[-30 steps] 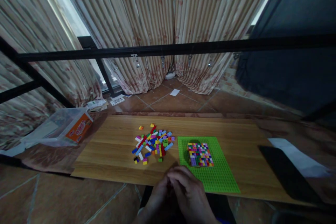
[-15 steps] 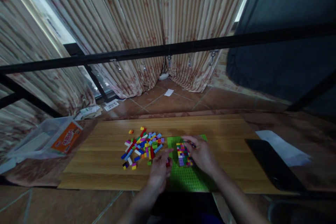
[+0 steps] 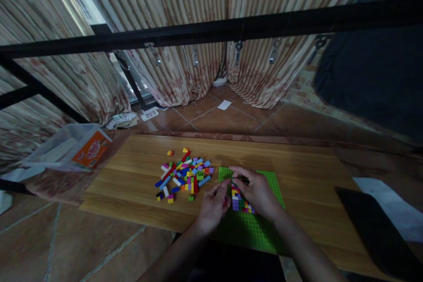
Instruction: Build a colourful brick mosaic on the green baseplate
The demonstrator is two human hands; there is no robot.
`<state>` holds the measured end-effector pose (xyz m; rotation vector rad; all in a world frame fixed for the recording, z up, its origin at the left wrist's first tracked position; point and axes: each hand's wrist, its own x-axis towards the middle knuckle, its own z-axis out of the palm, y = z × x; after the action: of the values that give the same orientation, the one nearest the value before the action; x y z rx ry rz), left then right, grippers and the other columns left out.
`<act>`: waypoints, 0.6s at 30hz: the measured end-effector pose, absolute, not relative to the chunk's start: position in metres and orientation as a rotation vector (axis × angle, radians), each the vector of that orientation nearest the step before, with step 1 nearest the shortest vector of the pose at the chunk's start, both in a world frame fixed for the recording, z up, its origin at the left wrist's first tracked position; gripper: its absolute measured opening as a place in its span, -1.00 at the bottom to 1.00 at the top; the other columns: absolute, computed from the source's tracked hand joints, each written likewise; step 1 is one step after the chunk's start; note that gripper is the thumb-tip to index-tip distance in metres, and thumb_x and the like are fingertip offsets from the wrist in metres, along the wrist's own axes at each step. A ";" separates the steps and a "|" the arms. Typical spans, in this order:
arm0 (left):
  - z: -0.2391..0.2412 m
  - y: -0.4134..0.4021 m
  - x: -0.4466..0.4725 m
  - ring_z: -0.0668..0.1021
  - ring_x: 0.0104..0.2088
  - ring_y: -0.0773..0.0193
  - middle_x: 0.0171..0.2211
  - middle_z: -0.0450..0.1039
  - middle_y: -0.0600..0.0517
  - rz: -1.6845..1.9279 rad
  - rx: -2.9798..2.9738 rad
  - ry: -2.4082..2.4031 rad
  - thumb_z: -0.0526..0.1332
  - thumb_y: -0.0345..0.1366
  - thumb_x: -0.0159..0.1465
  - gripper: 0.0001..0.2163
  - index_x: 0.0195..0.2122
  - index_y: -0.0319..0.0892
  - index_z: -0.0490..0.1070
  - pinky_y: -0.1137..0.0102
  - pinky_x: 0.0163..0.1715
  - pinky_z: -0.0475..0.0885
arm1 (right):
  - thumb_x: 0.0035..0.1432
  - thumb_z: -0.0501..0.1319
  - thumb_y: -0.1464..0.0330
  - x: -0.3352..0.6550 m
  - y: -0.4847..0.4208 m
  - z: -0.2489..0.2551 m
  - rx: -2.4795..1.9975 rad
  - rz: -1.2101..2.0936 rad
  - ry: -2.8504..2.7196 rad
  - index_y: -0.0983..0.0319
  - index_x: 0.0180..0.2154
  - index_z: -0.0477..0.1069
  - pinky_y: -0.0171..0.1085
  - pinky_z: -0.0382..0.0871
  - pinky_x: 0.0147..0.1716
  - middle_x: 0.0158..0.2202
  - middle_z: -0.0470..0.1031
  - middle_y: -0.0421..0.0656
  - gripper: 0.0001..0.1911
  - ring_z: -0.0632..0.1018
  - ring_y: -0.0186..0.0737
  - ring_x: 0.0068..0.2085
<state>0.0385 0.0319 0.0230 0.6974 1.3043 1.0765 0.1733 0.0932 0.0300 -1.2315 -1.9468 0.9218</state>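
Note:
A green studded baseplate [image 3: 271, 229] lies on the wooden table, carrying a block of multicoloured toy bricks [image 3: 235, 202] set close together. My left hand [image 3: 211, 207] is over the plate's left edge, its fingers curled; a bit of a pink-red toy brick [image 3: 225, 202] shows inside them. Over the upper part of the built bricks, my right hand [image 3: 257, 191] has thumb and fingers bent together. Both hands' fingertips nearly meet, and whatever is between the right fingertips is too small and hidden to make out.
Loose toy bricks [image 3: 185, 176] are heaped left of the plate on the wooden table [image 3: 132, 185]. A clear plastic box [image 3: 66, 150] with an orange label is off the table's left end. A black flat object [image 3: 370, 224] lies at the right, beside white paper [image 3: 393, 202]. A dark bar [image 3: 198, 33] crosses beyond.
The view has shifted, so the table sits differently. My left hand has come over the plate, closer to the right hand, and its fingertips have risen toward the right fingertips.

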 end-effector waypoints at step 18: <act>0.018 0.036 0.025 0.09 -0.74 0.56 -0.65 0.22 0.17 1.107 0.357 1.058 0.22 0.03 0.12 -0.54 -0.14 -0.27 0.44 0.56 -0.73 -0.13 | 0.10 0.13 0.40 0.173 0.095 0.035 -1.234 0.959 -2.010 0.13 -0.05 0.46 -0.23 0.39 -0.20 -0.29 0.57 -0.20 -0.65 0.55 -0.23 -0.28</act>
<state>0.0247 0.0360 0.0175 0.3569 1.0577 1.1075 0.1727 0.0948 0.0352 -1.2338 -2.0101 0.9590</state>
